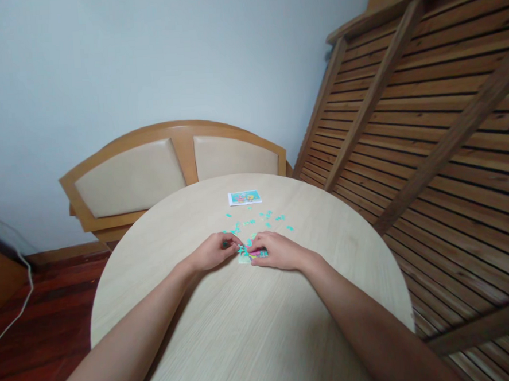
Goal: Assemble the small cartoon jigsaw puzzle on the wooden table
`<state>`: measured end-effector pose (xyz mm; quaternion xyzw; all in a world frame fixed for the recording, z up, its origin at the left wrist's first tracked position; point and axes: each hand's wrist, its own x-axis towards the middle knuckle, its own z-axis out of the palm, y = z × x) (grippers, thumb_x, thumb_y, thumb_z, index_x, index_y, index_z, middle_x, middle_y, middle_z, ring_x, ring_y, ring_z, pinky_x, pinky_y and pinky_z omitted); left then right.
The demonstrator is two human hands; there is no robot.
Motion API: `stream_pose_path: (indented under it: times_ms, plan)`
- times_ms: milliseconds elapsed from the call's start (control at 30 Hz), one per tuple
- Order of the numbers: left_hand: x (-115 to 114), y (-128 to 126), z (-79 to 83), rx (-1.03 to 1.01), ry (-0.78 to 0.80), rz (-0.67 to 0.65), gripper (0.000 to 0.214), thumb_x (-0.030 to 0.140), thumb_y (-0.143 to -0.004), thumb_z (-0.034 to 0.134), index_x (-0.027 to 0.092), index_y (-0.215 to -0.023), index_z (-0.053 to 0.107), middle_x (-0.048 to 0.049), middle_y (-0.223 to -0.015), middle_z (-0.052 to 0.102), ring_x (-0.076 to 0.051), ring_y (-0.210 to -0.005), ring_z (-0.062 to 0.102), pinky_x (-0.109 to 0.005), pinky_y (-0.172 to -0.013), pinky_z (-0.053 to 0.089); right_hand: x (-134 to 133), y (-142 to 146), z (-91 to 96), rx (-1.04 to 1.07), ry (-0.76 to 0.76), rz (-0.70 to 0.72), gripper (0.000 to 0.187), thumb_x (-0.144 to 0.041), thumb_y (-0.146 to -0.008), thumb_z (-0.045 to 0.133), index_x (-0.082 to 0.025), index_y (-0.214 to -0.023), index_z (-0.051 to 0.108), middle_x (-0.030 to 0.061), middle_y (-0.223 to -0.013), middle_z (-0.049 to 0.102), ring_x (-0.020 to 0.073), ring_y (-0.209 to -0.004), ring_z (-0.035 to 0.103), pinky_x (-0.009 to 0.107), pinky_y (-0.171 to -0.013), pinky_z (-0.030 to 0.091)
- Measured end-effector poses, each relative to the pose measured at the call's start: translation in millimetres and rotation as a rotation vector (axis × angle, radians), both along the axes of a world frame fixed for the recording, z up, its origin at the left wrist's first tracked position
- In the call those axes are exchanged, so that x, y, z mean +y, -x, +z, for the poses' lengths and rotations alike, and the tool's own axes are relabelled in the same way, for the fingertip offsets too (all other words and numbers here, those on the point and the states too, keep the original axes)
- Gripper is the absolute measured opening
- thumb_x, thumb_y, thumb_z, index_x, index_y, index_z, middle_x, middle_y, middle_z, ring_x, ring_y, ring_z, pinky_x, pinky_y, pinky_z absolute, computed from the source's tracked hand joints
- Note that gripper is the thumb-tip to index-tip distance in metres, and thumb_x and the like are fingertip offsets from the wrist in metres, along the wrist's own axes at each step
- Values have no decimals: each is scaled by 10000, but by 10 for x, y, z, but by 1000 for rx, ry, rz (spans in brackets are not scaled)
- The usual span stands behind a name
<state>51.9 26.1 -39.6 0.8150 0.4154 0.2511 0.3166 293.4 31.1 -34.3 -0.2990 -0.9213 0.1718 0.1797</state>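
A partly joined jigsaw puzzle [244, 259] lies flat on the table between my hands, with teal, pink and yellow parts showing. My left hand [215, 251] is at its left edge, fingers curled and thumb and forefinger closed at a small teal puzzle piece [241, 249]. From the right, my right hand [279, 251] reaches over the puzzle, its bent fingers and thumb closed on the joined pieces and covering part of them. Several loose teal puzzle pieces [290, 228] are scattered just beyond both hands.
Beyond the loose pieces lies a picture card [244, 198] with a teal scene. All this rests on a round pale wooden table [220, 342]. A padded headboard [133, 175] stands behind it, a slatted wooden panel [405, 124] leans at the right, and a white cable [27, 285] hangs at left.
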Motion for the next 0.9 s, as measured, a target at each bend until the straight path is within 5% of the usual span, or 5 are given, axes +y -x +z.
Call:
stream_pose_path:
  times_ms: [433, 700, 900]
  plan:
    - [-28, -35, 53, -15, -32, -26, 288, 346, -914, 552, 167, -1043, 736, -58, -959, 743, -169, -845, 636, -271, -801, 486, 21, -30, -18, 65, 54, 20, 211, -341, -806, 745, -208, -969, 764, 55, -956, 676, 193, -924, 616, 305, -866, 440]
    - [-71, -170, -10, -151, 22, 57, 326, 389, -877, 623, 135, -1081, 620, -37, -831, 685, -145, -749, 614, -249, -708, 485, -6, 86, -52, 391, 407, -62, 297, -278, -869, 647, -143, -1130, 608, 31, -862, 681, 137, -763, 627, 248, -697, 480]
    - [-120, -213, 0, -67, -145, 8, 318, 383, -918, 599, 171, -1155, 612, -98, -1093, 697, -205, -1012, 638, -339, -936, 491, 107, -76, 14, 381, 320, -150, 203, -194, -841, 591, -143, -999, 707, 41, -887, 703, 143, -783, 608, 256, -729, 466]
